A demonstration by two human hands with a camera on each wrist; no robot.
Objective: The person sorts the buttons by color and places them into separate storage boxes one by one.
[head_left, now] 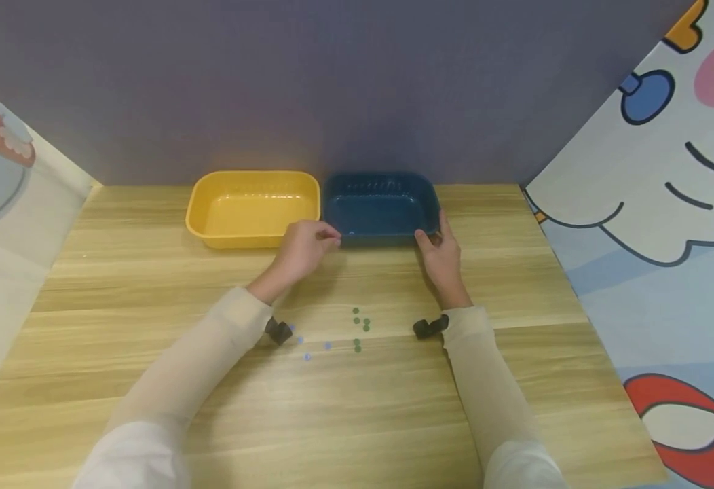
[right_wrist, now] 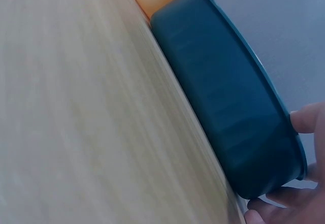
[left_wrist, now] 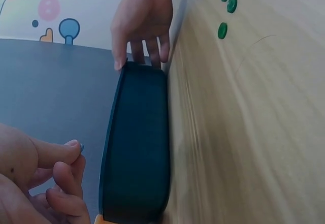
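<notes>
Thumb and forefinger of my left hand [head_left: 304,250] pinch a small blue button-like disc [left_wrist: 82,147], held beside the front left corner of the dark blue plastic tray [head_left: 381,239]. My right hand [head_left: 442,263] grips that tray at its front right corner, thumb at the rim and fingers around the outside of the end wall. Just inside the tray's front rim, a tiny pale blue spot [head_left: 351,234] shows. Several green button-like discs [head_left: 357,320] lie on the table between my forearms. Left of them are several blue discs [head_left: 307,356], close to my left wrist.
A yellow tray [head_left: 241,241] stands directly left of the dark blue one. Both trays sit at the back of the wood-grain table [head_left: 393,414], against a grey panel [head_left: 363,88]. Cartoon-printed panels [head_left: 656,197] flank the table. Each wrist carries a black camera mount [head_left: 430,328].
</notes>
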